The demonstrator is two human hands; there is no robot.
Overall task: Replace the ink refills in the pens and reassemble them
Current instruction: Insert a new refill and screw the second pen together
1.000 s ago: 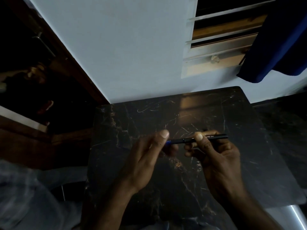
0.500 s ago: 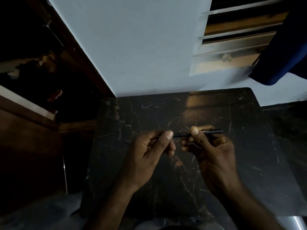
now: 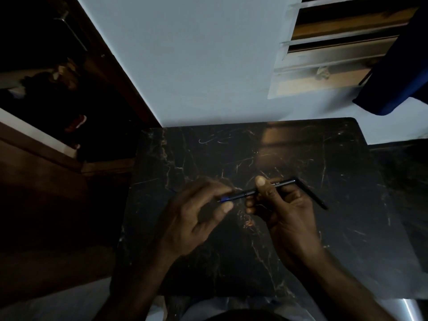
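Above the dark marble tabletop [image 3: 289,262], the left hand [image 3: 194,218] hovered with its fingers loosely curled, thumb and forefinger pinching the blue tip end of the pen [image 3: 257,192]. That pen lay nearly level between both hands, clear of the surface. Further right, the right hand [image 3: 284,212] gripped the black barrel, thumb pressed on top, fingers wrapped beneath. Beyond its knuckles a second thin black stick [image 3: 312,195] slanted down to the right; whether it touched the table could not be told.
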